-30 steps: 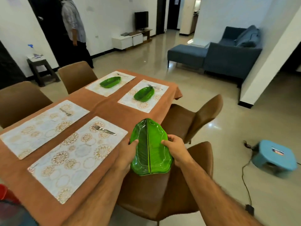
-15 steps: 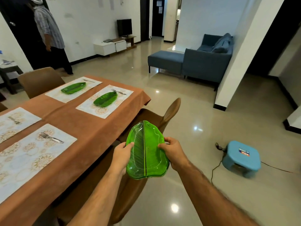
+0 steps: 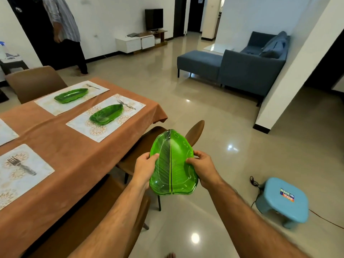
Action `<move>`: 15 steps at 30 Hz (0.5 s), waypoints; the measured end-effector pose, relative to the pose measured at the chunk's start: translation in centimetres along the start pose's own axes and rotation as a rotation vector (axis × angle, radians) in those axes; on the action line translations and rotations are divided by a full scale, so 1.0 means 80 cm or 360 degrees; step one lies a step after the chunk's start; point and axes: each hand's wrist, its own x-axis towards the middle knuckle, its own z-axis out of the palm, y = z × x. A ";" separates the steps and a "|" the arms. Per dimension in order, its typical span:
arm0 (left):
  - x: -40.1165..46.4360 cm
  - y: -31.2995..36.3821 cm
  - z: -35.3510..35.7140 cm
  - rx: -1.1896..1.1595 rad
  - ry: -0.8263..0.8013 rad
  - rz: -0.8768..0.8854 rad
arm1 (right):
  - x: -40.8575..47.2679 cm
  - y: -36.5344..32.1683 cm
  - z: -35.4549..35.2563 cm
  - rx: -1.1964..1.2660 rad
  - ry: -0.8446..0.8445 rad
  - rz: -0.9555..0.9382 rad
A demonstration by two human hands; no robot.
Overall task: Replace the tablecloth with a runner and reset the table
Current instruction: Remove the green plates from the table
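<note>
Slippage is the main risk: both hands, the left hand (image 3: 144, 167) and right hand (image 3: 203, 169), pinch opposite rims of the glossy leaf-shaped plate (image 3: 172, 164), held over the floor just off the worktop (image 3: 74, 155) edge, above a chair (image 3: 193, 131).

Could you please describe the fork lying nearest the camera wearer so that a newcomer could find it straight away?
Start at the long table under the rust-brown tablecloth and go to its near left end. There a pale patterned placemat carries a silver metal fork. Unlike the two forks at the far end, it has no green leaf-shaped plate beside it.
</note>
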 end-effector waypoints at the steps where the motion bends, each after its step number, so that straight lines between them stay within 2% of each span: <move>1: 0.017 0.006 0.010 -0.0002 0.0011 -0.0005 | 0.020 -0.008 -0.003 -0.0007 -0.0001 0.0009; 6: 0.093 0.051 0.060 -0.0010 0.0095 0.0025 | 0.117 -0.054 -0.013 -0.0039 -0.0043 -0.0029; 15: 0.216 0.072 0.143 -0.0042 0.0286 0.0055 | 0.292 -0.088 -0.045 -0.0166 -0.0251 -0.0005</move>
